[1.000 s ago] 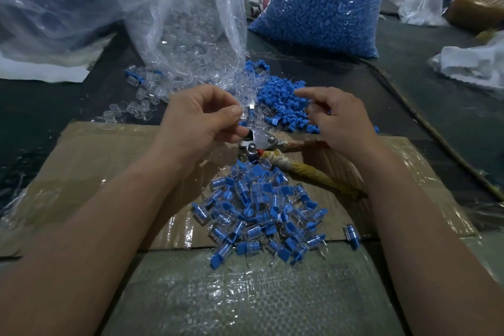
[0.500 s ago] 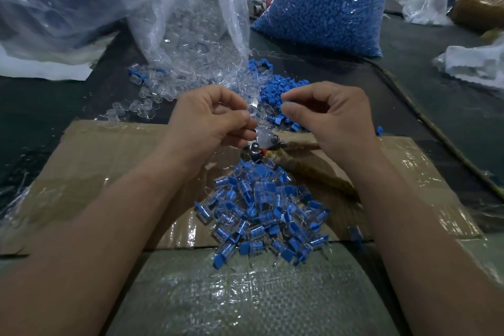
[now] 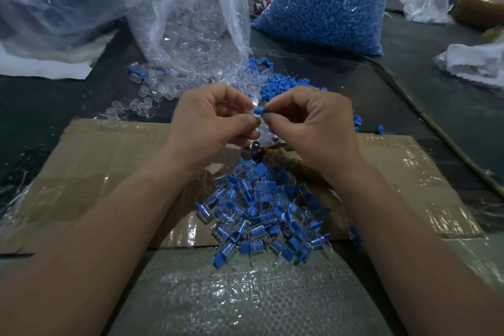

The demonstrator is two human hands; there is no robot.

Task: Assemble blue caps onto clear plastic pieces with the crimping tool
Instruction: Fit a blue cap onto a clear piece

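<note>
Left hand: your left hand (image 3: 215,120) is curled, with thumb and forefinger pinching a clear plastic piece (image 3: 254,105) - small, glassy, mostly hidden by the fingertips.
Right hand: your right hand (image 3: 313,123) is curled, with thumb and forefinger pinching a blue cap (image 3: 260,111) - matte, stubby, with a knobbed end pointing at the left fingertips.
Cap vs piece: both sit between the two hands, fingertip to fingertip; can't tell if the cap is seated yet.
Crimping tool: the crimping tool (image 3: 263,142) lies on the cardboard just under your hands, untouched, its shiny metal head showing and its handles mostly hidden by the right wrist.
Finished pile: a heap of assembled pieces (image 3: 261,213), clear ribbed bodies with flat blue tabs, lies near you between the forearms.
Cardboard: a brown cardboard sheet (image 3: 109,158), flat, with glossy tape strips.
Loose caps: a scatter of blue caps (image 3: 286,84) lies just beyond the hands.
Loose clears: transparent cup-like pieces (image 3: 139,101) lie to the far left of the hands.
Bags: a crinkled clear bag of clear pieces (image 3: 196,27) sits beside a bag packed with blue caps (image 3: 327,0).
Near edge: a woven plastic sheet (image 3: 231,294) with a shiny weave.
</note>
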